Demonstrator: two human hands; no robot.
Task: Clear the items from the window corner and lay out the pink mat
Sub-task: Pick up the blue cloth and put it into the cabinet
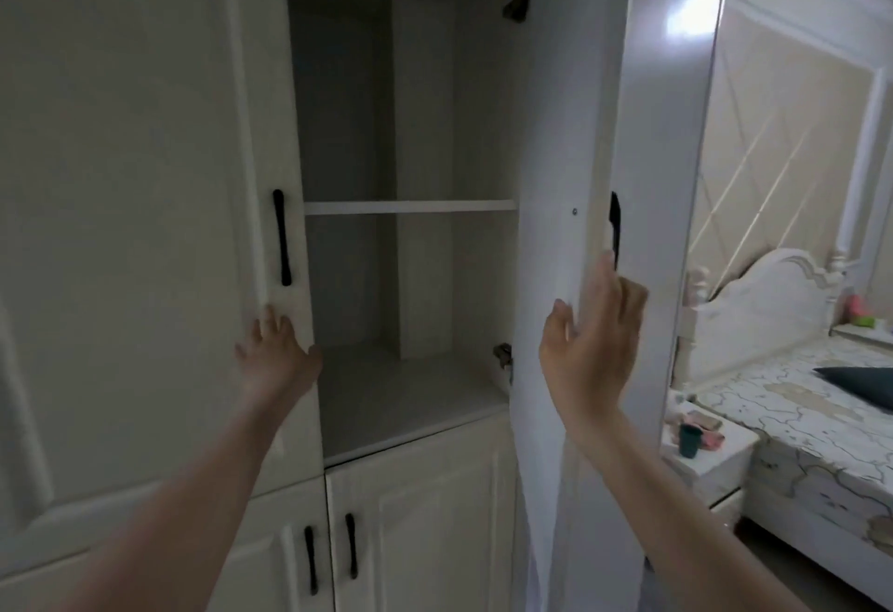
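Observation:
A tall white wardrobe fills the view. Its right door (570, 138) stands swung open, showing a compartment with one shelf (410, 206) and a floor board (401, 394), both bare. My right hand (592, 341) grips the edge of that open door just below its black handle (614, 229). My left hand (275, 350) rests flat with straight fingers on the shut left door (145, 225), below its black handle (282, 237). No pink mat and no window corner are in view.
Two shut lower doors (425, 524) with black handles sit under the compartment. To the right stand a bed (797, 418) with a patterned cover and dark pillow, a white headboard (768, 302), and a nightstand (710, 461) holding a teal cup and small items.

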